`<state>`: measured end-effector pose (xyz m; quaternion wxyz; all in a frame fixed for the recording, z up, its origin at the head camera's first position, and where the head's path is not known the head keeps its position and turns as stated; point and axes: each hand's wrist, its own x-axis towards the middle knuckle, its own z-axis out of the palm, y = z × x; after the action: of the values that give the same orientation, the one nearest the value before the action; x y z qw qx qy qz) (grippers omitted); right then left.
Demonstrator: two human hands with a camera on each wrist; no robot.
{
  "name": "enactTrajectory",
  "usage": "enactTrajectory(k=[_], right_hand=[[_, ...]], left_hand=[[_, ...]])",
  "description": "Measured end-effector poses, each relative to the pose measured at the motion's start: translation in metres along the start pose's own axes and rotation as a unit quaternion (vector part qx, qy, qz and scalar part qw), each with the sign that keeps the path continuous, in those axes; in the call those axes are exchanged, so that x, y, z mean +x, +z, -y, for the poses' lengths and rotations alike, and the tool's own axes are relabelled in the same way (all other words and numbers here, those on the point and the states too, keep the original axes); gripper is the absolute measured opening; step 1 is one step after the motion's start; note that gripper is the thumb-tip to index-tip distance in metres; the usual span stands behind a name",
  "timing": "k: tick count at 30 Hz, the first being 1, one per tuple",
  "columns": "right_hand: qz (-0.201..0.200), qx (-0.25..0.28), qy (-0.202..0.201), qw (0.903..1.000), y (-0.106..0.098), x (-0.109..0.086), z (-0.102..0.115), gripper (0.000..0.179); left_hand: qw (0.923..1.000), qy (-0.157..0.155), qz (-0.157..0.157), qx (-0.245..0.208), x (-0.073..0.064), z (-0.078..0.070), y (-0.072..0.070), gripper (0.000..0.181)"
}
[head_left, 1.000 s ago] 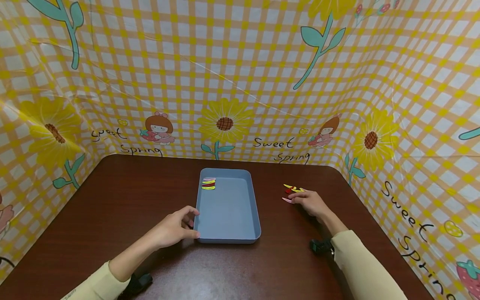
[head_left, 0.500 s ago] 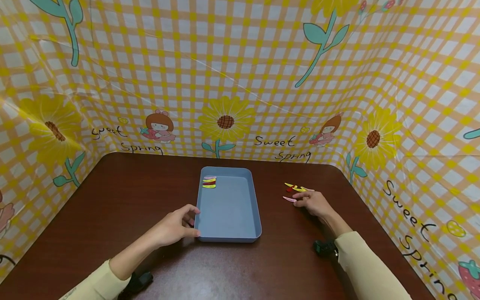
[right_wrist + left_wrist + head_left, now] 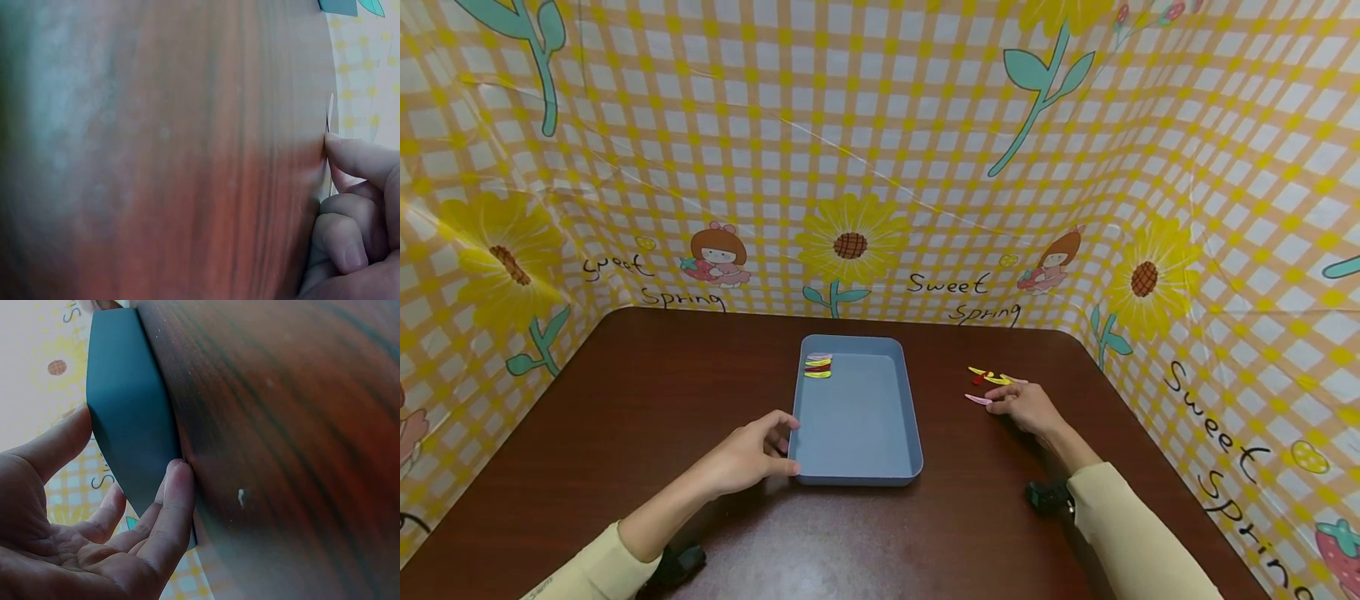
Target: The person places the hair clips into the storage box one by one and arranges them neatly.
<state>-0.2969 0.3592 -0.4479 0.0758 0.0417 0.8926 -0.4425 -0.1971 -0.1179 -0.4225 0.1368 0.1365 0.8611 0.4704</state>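
Note:
A shallow blue-grey tray lies on the table; a short row of pink, yellow and dark red snap hair clips sits at its far left. My left hand rests against the tray's left side, thumb at the rim and fingers along the outer wall. To the right of the tray, my right hand pinches one end of a pink hair clip between thumb and index finger. Edge-on, that clip is a thin sliver in the right wrist view. The other right fingers are curled under.
Just beyond my right fingers lie loose hair clips: yellow ones, a red one and a pink one partly covered by the hand. Checked sunflower cloth walls in the dark brown table at the back and sides.
My right fingers have drawn back from the loose clips onto the pink clip's near end, uncovering more of the pile. My left hand and the tray have stayed in place.

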Motion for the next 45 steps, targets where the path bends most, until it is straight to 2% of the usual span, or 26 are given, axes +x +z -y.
enactTrajectory(k=[12,18,30,45], right_hand=[[0.012,0.01,0.003,0.9999,0.0,-0.002,0.0,0.028],[0.02,0.016,0.019,0.9995,-0.001,-0.002,0.006,0.027],[0.012,0.031,-0.001,0.9994,0.004,0.003,0.031,0.029],[0.031,0.05,-0.017,0.9982,0.013,0.006,0.071,0.032]], left_hand=[[1.0,0.003,0.008,0.001,0.0,0.002,0.002,0.054],[1.0,0.004,0.009,0.0,0.0,0.005,0.002,0.054],[1.0,0.006,0.004,-0.001,0.001,0.004,0.001,0.055],[0.9999,0.009,0.004,0.004,0.002,0.004,0.001,0.055]])
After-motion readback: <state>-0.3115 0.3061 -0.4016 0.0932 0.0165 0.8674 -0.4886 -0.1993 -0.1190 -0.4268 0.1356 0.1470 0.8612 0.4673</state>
